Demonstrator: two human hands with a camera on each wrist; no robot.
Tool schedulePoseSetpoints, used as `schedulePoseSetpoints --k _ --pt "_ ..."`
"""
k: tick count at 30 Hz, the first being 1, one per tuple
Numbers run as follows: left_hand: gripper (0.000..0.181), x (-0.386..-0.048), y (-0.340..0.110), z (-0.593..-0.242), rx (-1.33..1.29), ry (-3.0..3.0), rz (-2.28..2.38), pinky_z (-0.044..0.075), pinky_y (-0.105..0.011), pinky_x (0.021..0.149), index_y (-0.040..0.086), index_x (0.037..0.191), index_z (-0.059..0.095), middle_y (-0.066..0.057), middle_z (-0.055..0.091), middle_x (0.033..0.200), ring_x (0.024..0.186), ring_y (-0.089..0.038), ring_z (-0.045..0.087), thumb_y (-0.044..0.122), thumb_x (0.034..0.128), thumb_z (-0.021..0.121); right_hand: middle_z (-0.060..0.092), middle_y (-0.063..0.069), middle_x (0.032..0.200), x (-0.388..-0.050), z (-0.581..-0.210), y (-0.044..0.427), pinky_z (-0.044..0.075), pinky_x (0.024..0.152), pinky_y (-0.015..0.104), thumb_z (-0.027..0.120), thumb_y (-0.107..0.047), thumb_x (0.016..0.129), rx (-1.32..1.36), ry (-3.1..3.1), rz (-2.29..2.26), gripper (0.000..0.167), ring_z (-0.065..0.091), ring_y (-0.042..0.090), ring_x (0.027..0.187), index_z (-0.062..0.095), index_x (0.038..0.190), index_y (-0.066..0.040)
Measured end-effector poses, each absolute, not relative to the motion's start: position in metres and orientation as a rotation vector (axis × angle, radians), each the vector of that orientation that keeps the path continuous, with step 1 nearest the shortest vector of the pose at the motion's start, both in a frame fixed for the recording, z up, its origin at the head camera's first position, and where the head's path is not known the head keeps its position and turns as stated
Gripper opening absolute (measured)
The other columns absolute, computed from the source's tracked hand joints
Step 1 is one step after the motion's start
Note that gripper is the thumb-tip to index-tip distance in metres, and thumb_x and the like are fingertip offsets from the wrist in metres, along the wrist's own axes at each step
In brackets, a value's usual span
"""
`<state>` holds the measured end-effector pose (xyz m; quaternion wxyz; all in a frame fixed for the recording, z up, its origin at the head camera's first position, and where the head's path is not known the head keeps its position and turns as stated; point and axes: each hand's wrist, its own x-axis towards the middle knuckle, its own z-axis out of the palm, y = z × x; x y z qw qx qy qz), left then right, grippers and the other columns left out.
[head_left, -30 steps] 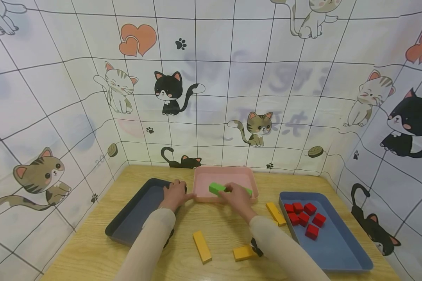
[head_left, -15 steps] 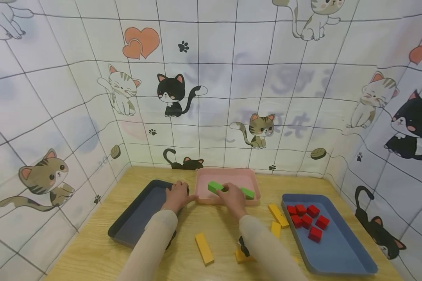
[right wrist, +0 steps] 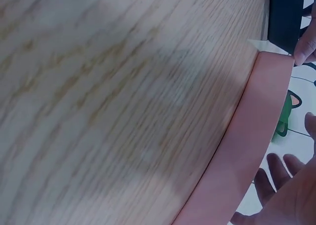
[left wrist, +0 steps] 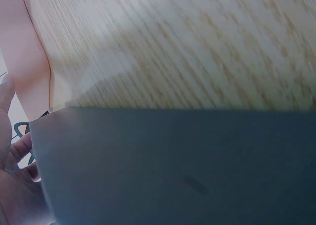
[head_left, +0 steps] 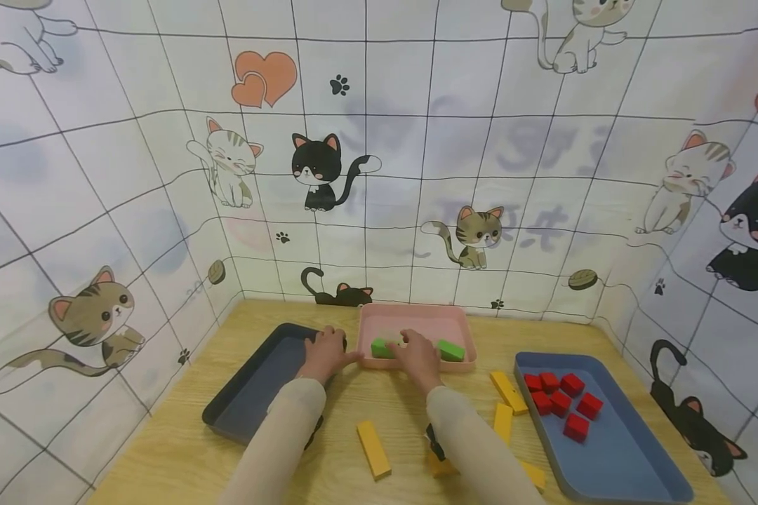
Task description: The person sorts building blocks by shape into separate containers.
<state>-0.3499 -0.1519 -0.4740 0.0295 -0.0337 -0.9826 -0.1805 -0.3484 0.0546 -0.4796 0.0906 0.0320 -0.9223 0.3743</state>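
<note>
In the head view, the left hand point(head_left: 326, 354) rests at the right edge of a dark tray point(head_left: 255, 393), with its thumb reaching to the corner of a pink tray point(head_left: 417, 319). The right hand point(head_left: 420, 361) is over the pink tray's front side, fingers spread and holding nothing in the right wrist view. Two green blocks lie in the pink tray: one point(head_left: 382, 348) left of the right hand and partly covered by its fingertips, the other point(head_left: 450, 351) on its right. The left wrist view shows the left hand point(left wrist: 19, 185) beside the dark tray's wall.
Several yellow blocks lie on the wooden table point(head_left: 347, 449), one point(head_left: 373, 450) between the forearms, others near and under the right forearm. A blue tray point(head_left: 619, 449) at the right holds several red cubes point(head_left: 577, 427). Patterned cloth surrounds the table's back and sides.
The right hand has lowered the left green block into the pink tray and loosened its fingers from it. The left hand stays at the dark tray. The head view has shifted slightly.
</note>
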Motion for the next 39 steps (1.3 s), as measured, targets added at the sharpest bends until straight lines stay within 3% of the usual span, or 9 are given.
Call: schedulePoseSetpoints --k 3,11,19,26,39 --pt "0.063 -0.351 -0.149 -0.472 -0.107 -3.026 -0.569 0.024 -0.072 0.103 0.004 0.127 0.06 -0.022 0.048 0.136 0.127 -0.046 0.043 0.051 0.0872 0.072 0.065 0.011 0.127 -0.349 -0.478 0.057 0.025 0.106 0.065 0.067 -0.043 0.093 0.133 -2.779 1.072 0.055 0.058 0.032 0.119 0.061 0.133 -0.006" --pt "0.067 -0.353 -0.149 -0.474 -0.098 -3.039 -0.555 0.023 -0.072 0.104 0.003 0.131 0.059 -0.023 0.047 0.139 0.13 -0.046 0.041 0.053 0.0878 0.07 0.062 0.01 0.132 -0.353 -0.471 0.069 0.034 0.101 0.059 0.066 -0.044 0.094 0.144 -2.799 1.025 0.054 0.055 0.034 0.123 0.061 0.134 -0.008" --pt "0.067 -0.35 -0.151 -0.474 -0.08 -3.045 -0.536 0.023 -0.072 0.103 0.003 0.131 0.059 -0.023 0.048 0.138 0.128 -0.046 0.042 0.052 0.0867 0.072 0.062 0.01 0.133 -0.348 -0.459 0.089 0.03 0.1 0.064 0.068 -0.039 0.094 0.167 -2.781 1.019 0.05 0.053 0.036 0.124 0.063 0.133 -0.009" --pt "0.069 -0.347 -0.15 -0.472 -0.092 -3.074 -0.509 0.021 -0.073 0.104 0.002 0.135 0.056 -0.024 0.044 0.143 0.132 -0.047 0.039 0.053 0.0888 0.069 0.06 0.01 0.136 -0.349 -0.447 0.118 0.034 0.103 0.061 0.067 -0.04 0.094 0.159 -2.794 0.934 0.052 0.05 0.033 0.129 0.061 0.134 -0.007" --pt "0.065 -0.349 -0.149 -0.474 -0.147 -3.095 -0.415 0.018 -0.073 0.106 0.002 0.134 0.057 -0.026 0.044 0.144 0.134 -0.049 0.036 0.051 0.0916 0.066 0.05 0.02 0.144 -0.347 -0.441 0.181 0.036 0.1 0.065 0.06 -0.043 0.097 0.134 -2.951 0.755 0.06 0.045 0.044 0.131 0.052 0.144 -0.006"
